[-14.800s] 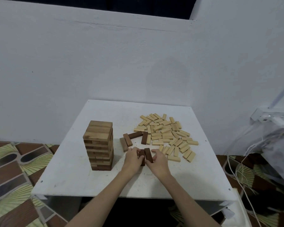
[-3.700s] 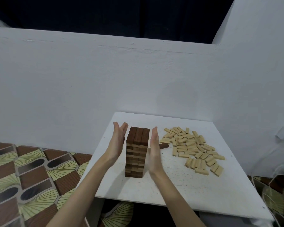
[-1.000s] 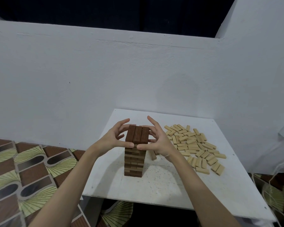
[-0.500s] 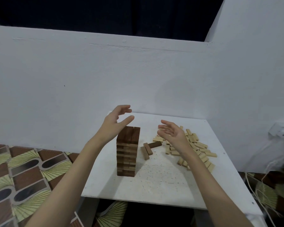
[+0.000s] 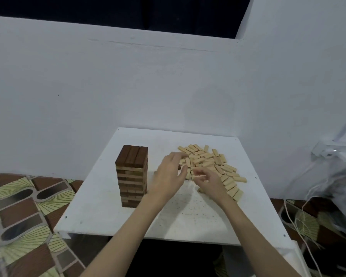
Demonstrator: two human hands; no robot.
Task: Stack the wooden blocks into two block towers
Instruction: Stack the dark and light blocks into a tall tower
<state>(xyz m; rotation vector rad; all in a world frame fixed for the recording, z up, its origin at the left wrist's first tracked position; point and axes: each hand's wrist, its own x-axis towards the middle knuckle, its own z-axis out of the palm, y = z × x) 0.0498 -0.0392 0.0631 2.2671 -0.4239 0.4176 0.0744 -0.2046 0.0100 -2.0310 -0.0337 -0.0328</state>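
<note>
White walls back one white table (image 5: 100, 220). From the head view, one dark block tower (image 5: 131, 174), three blocks across its top, stands upright at the table's left. One heap of pale loose blocks (image 5: 210, 162), too many to count, lies right. Two hands reach its near edge: left hand (image 5: 169, 177) spread; right hand (image 5: 209, 181) blurred, grip unclear.

Tower (image 5: 132, 174) left on table (image 5: 100, 220), loose blocks (image 5: 208, 162) right, w/ hands between.
</note>
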